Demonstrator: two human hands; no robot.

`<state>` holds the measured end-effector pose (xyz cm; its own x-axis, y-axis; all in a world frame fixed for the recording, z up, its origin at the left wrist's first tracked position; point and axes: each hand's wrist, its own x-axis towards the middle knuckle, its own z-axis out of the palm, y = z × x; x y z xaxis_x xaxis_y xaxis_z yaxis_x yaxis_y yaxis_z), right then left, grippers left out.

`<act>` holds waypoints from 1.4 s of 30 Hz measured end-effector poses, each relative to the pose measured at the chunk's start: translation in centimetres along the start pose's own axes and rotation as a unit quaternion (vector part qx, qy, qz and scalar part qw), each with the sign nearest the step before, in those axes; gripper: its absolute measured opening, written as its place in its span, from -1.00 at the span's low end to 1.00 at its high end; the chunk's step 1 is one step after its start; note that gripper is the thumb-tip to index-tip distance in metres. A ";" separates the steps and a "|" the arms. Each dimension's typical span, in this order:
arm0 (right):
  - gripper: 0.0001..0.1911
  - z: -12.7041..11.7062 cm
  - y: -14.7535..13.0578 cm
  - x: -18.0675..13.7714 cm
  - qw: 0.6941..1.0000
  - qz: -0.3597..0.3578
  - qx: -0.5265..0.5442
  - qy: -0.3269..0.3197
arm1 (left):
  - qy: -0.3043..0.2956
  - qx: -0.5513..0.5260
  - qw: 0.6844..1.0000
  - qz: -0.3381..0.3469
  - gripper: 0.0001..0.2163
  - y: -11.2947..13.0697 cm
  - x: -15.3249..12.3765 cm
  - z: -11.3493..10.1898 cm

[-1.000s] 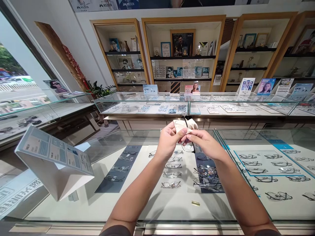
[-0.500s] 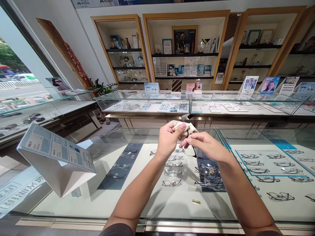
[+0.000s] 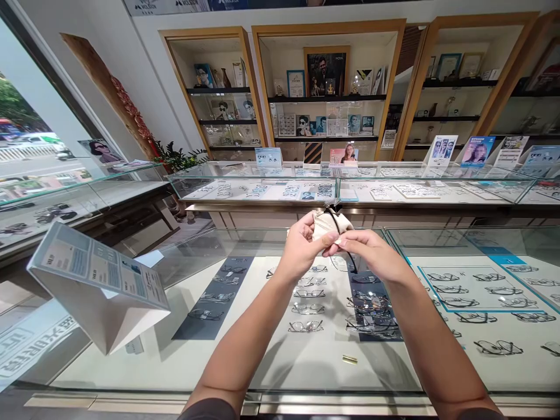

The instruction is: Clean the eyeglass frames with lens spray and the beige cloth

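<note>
My left hand (image 3: 301, 245) is closed around a cream cloth (image 3: 324, 226), its thumb pressing on the front. A thin dark strip, the temple of a pair of eyeglasses (image 3: 353, 263), curves across the cloth and shows again below the fingers. From the right, my right hand (image 3: 366, 247) pinches the cloth and glasses between thumb and fingertips, close against the left thumb. Most of the frame is hidden by the fingers and cloth. Both hands are above the glass display case, with rows of glasses (image 3: 305, 326) under them.
A folded sign (image 3: 98, 268) stands on the case at the left. A small gold-coloured piece (image 3: 349, 359) lies near the front. More glasses lie in the right-hand case (image 3: 497, 349). Behind are another glass counter (image 3: 262, 205) and wooden-framed shelves (image 3: 328, 26).
The cloth has turned and spread in my hands, and the dark temple now crosses its front. My left thumb has moved down beside my right fingertips.
</note>
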<state>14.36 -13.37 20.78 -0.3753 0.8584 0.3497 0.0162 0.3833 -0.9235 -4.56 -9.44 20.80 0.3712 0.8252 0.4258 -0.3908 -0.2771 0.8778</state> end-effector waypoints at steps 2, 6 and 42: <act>-0.67 0.1 -0.1 0.0 1.000 -0.005 -0.011 -0.014 | 0.021 0.000 1.000 0.009 -0.62 -0.4 -0.2 0.7; -0.66 0.3 -0.4 -0.2 0.998 0.010 -0.037 -0.044 | 0.081 0.012 0.996 0.038 -0.56 -0.5 -0.4 1.5; -0.70 -0.8 -0.4 -0.3 0.995 -0.012 0.056 -0.087 | -0.097 -0.029 0.995 -0.015 -0.65 0.6 0.0 -0.8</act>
<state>15.19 -13.54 21.13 -0.5299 0.7737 0.3474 -0.0936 0.3537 -0.9306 -5.49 -9.16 21.14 0.5362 0.7207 0.4393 -0.4226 -0.2213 0.8789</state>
